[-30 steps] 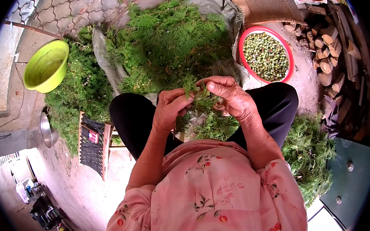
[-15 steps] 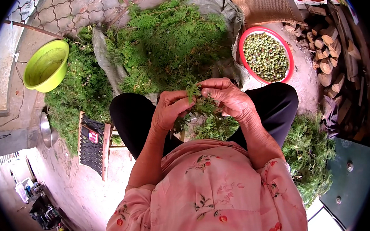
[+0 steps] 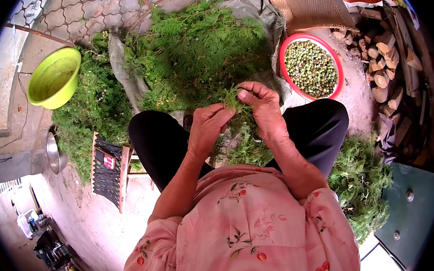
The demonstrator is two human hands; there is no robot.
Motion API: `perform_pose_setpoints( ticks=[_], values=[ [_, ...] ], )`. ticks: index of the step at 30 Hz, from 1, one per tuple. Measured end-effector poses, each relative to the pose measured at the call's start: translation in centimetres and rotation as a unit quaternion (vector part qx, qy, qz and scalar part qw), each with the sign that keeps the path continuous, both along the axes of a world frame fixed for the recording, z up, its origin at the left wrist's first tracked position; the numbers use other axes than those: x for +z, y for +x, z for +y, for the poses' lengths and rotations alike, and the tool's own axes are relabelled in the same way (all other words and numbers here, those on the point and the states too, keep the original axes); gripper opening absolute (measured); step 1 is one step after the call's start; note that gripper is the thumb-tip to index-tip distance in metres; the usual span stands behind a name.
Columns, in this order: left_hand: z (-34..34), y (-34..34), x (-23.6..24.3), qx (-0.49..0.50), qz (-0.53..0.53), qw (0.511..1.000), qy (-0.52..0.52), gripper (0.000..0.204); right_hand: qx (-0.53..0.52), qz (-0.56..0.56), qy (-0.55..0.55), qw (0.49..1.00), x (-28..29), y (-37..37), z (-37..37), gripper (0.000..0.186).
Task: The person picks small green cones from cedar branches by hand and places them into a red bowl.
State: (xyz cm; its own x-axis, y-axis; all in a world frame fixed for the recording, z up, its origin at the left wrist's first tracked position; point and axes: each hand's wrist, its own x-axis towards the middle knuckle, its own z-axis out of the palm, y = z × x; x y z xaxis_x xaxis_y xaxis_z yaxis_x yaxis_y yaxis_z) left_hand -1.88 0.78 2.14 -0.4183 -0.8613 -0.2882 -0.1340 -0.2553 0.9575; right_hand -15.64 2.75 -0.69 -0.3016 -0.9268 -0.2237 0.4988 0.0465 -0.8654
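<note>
1. A pink flowered shirt (image 3: 250, 228) fills the lower part of the view; both forearms rise from it toward the lap, over black trousers (image 3: 151, 141).
2. The left hand (image 3: 208, 127) is curled, its fingertips pinched on a green sprig (image 3: 231, 97) at the sprig's left side.
3. The right hand (image 3: 263, 108) arches over the same sprig, thumb and fingers closed on its top — the two hands nearly touch, with the sprig between them above the knees.
4. More cut greenery (image 3: 244, 147) lies in the lap under the hands.
5. To the left of the knee stands a small dark stool (image 3: 109, 171) on the concrete ground.
6. Beside the right leg sits another heap (image 3: 360, 181) of the same feathery greens.
7. Ahead of the knees a big pile (image 3: 203, 49) of greens spreads over a grey sheet (image 3: 125, 73).
8. Further left, a lime-green basin (image 3: 55, 79) stands by a strip of greens; a metal bowl (image 3: 54, 154) lies nearer the left edge.
9. At upper right a red-rimmed basin (image 3: 310, 66) holds small greenish round pieces — just beyond the right hand.
10. Chopped firewood (image 3: 388, 62) is stacked past that basin, along the right side.
</note>
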Motion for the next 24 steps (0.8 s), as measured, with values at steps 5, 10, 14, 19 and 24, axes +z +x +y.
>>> perform_pose_setpoints(
  ticks=[5,10,14,19,24],
  values=[
    [0.1,-0.8,0.0,0.04,-0.006,0.999,-0.018,0.02,-0.027,-0.057,0.061,0.996,-0.3,0.5,-0.7,0.013],
    [0.1,-0.9,-0.9,0.041,0.01,0.999,-0.008,0.021,-0.038,-0.114,0.087,0.989,-0.5,0.5,-0.9,0.014],
    [0.1,-1.0,-1.9,0.053,0.018,0.998,-0.001,0.023,-0.047,-0.09,0.103,0.99,-1.7,0.6,-1.3,0.012],
    [0.3,-0.2,-0.7,0.079,0.023,0.997,0.007,0.022,-0.094,-0.08,0.172,0.977,-1.5,-1.4,-1.7,0.006],
    [-0.6,0.3,-0.4,0.13,0.086,0.987,0.039,0.019,-0.127,-0.131,0.03,0.983,-3.5,-5.9,-1.3,0.008]
  ],
)
